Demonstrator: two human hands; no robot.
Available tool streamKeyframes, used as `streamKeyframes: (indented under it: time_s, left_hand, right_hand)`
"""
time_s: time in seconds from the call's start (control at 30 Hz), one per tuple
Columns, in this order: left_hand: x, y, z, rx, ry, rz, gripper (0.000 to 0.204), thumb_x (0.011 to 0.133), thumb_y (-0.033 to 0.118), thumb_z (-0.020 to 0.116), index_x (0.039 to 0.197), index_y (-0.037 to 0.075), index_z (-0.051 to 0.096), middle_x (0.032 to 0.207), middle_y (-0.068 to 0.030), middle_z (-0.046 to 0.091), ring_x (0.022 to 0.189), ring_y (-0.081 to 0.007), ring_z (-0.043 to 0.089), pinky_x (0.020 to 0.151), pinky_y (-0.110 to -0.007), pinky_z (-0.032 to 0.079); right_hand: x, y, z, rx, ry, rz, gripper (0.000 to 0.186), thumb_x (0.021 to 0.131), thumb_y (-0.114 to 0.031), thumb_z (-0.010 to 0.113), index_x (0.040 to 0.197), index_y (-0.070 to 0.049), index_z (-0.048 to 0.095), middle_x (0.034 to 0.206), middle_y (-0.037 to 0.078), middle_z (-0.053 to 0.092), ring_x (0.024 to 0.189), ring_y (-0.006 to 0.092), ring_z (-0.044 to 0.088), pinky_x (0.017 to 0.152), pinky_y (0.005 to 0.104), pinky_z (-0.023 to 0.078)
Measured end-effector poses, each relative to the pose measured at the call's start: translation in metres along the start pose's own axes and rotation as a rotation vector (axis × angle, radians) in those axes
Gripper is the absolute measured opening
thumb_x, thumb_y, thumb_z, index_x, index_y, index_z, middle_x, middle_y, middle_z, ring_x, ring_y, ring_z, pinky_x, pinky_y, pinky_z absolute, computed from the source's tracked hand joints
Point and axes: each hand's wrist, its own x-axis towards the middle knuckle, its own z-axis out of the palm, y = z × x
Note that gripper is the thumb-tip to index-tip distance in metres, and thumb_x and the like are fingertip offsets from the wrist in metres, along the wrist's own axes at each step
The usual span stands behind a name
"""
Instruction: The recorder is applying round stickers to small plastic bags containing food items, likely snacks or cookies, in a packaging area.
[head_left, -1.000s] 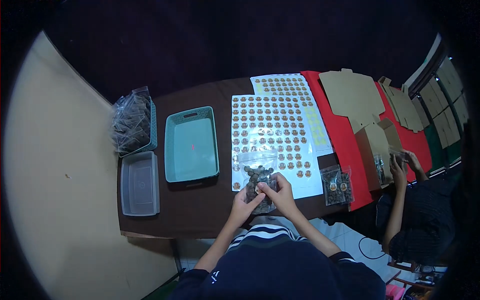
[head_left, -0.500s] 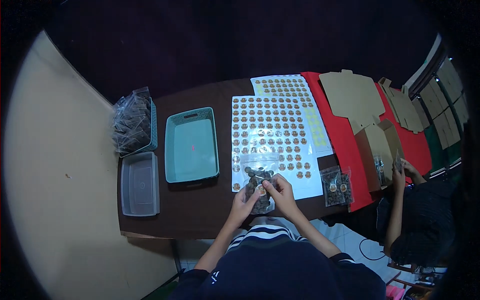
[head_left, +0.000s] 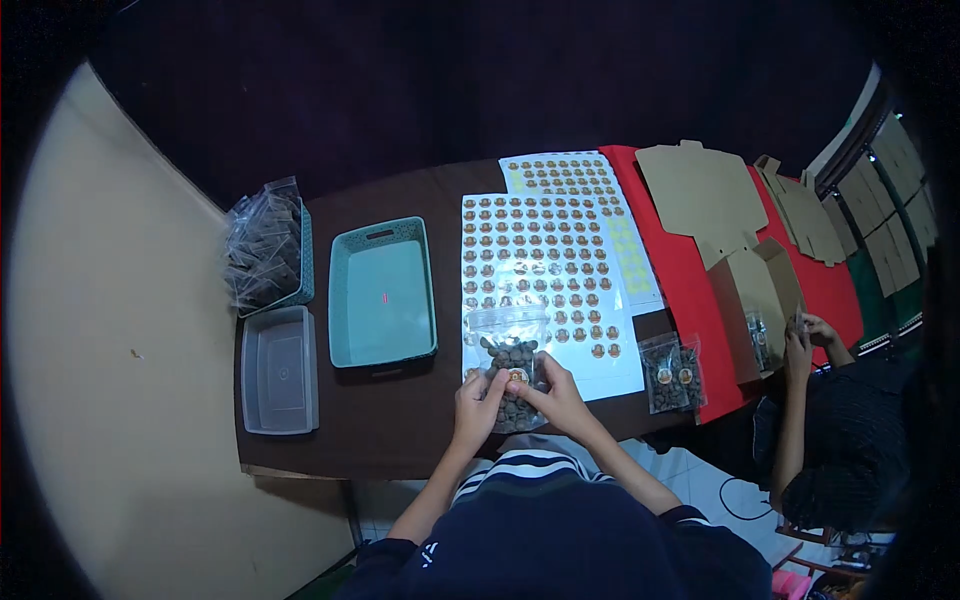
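Note:
A clear zip bag (head_left: 513, 354) of dark round pieces is held upright near the table's front edge. My left hand (head_left: 478, 405) grips its left side, with the thumb on the front. From the right, my right hand (head_left: 556, 396) is closed on the same bag, its thumb against a round orange-and-white sticker (head_left: 517, 377) on the bag's front. Both thumbs nearly meet there. Just behind the bag lies a white sheet of round stickers (head_left: 540, 240), with bare gaps in its lower rows. The fingers behind the bag are mostly hidden.
An empty teal tray (head_left: 432, 300) and a translucent box (head_left: 309, 385) stand left, by a basket (head_left: 307, 250) heaped with filled bags. Two stickered bags (head_left: 668, 376) lie to the right. Beyond, a co-worker's hands (head_left: 808, 338) hold a bag at an open cardboard box (head_left: 735, 310).
Both my hands and the bag have shifted slightly left. My thumbs have drawn together over the sticker. The co-worker's bag has tilted a little.

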Motion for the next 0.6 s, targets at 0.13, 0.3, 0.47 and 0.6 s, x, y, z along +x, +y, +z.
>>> streamKeyframes:
  time_s: [0.13,0.3,0.47,0.6]
  left_hand:
    - [0.002,0.007,0.000,-0.066,-0.014,0.000,0.032,0.085,0.024,0.058,0.072,-0.006,0.056,0.061,-0.0068,0.045,0.058,-0.0127,0.041,0.055,-0.029,0.036]
    - [0.001,-0.002,-0.004,-0.153,-0.053,-0.097,0.032,0.087,0.026,0.056,0.079,-0.005,0.060,0.069,-0.0071,0.051,0.064,-0.0129,0.046,0.061,-0.029,0.039]
    - [0.002,0.003,-0.006,-0.182,-0.133,-0.128,0.030,0.086,0.026,0.057,0.084,-0.003,0.061,0.076,-0.0078,0.056,0.073,-0.0132,0.050,0.068,-0.029,0.040]
    - [0.001,0.011,-0.003,-0.176,-0.141,-0.081,0.027,0.085,0.025,0.058,0.085,-0.002,0.061,0.079,-0.0088,0.057,0.076,-0.0143,0.051,0.071,-0.029,0.041]
  right_hand:
    - [0.003,0.010,-0.001,0.073,-0.027,0.001,0.036,0.079,-0.026,0.066,0.097,0.002,0.052,0.080,0.008,0.060,0.070,0.0101,0.052,0.063,0.0256,0.044]
    - [0.004,0.003,-0.007,0.193,-0.134,0.110,0.026,0.084,-0.023,0.060,0.098,-0.002,0.053,0.076,0.001,0.055,0.066,0.0051,0.048,0.055,0.0217,0.040]
    - [0.003,0.003,-0.008,0.188,-0.118,0.097,0.021,0.088,-0.019,0.055,0.100,-0.002,0.052,0.080,-0.003,0.053,0.068,0.0026,0.045,0.058,0.0187,0.037]
    - [0.004,0.012,-0.003,0.226,-0.021,0.028,0.019,0.084,-0.017,0.060,0.095,-0.002,0.053,0.076,-0.003,0.052,0.066,0.0015,0.044,0.055,0.0181,0.036]
